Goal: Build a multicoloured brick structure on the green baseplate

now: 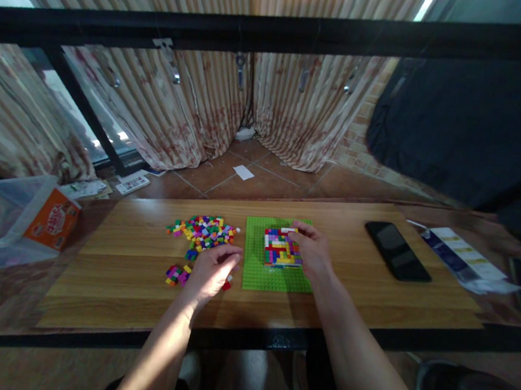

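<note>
A low, multicoloured toy-brick build (277,248) sits on a green baseplate (252,277) in the middle of the table. My right hand (314,247) is curled around the right side of the build, with fingertips at its far right corner beside a white brick. It partly covers the baseplate's right side. To the left, my left hand (213,270) hovers between the baseplate and the loose bricks, thumb and fingers pinched together; whatever may be in the pinch is too small to make out. Behind it spreads a pile of loose toy bricks (208,230), with a smaller cluster (176,275) nearer me.
A black phone (397,251) lies on the right of the wooden table (102,264). Beyond the right end are printed papers (466,254). A clear plastic box (3,212) with an orange label stands past the left end. A black rail (282,31) crosses above, before curtains.
</note>
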`<state>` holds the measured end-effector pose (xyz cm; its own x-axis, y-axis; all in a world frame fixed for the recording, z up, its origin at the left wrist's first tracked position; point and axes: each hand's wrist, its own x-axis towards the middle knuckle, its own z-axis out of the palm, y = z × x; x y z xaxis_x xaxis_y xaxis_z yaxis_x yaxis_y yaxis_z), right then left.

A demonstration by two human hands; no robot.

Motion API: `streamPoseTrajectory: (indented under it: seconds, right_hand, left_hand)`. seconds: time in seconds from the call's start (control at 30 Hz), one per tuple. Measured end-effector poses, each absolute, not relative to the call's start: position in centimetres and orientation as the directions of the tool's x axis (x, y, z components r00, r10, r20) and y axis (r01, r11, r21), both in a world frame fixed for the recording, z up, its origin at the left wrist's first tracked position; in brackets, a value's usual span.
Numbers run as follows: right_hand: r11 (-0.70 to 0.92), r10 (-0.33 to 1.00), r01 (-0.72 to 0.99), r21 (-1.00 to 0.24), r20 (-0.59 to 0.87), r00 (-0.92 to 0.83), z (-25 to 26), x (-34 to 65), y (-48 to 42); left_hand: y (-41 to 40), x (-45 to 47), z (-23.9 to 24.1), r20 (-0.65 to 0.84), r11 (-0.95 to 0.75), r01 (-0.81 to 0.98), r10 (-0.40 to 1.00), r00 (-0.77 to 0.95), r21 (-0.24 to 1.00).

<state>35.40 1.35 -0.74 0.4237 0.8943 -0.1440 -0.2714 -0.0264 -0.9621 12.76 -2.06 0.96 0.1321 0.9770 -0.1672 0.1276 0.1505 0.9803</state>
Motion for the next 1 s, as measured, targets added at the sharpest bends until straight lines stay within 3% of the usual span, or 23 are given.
streamPoseTrajectory:
  seconds: [0.2, 0.33, 0.53, 0.7, 1.0]
  right_hand:
    - [0.008, 0.880, -0.334, -0.942, -0.152, 0.450, -0.4, 35.2, 1.1]
    - [0.069, 0.858, -0.273, -0.959, -0.082, 0.506, -0.2, 35.8, 1.0]
    - [0.064, 0.828, -0.208, -0.976, -0.064, 0.557, 0.4, 36.7, 0.8]
    - [0.042, 0.822, -0.198, -0.979, -0.079, 0.564, 0.9, 36.6, 0.4]
    - [0.046, 0.844, -0.195, -0.980, -0.067, 0.533, 0.5, 36.9, 0.4]
  left_hand:
    - [-1.8, 10.7, 2.4, -0.131, 0.114, 0.180, 0.988, 0.086, 0.977]
    - [-2.3, 9.2, 2.7, -0.117, 0.036, 0.328, 0.966, 0.229, 0.944]
    - [-3.2, 9.7, 2.9, -0.056, -0.227, 0.620, 0.914, 0.403, 0.751]
    - [-3.4, 9.7, 3.6, -0.050, -0.381, 0.662, 0.844, 0.535, 0.645]
    - [-3.5, 9.3, 3.1, -0.062, -0.433, 0.686, 0.819, 0.570, 0.585]
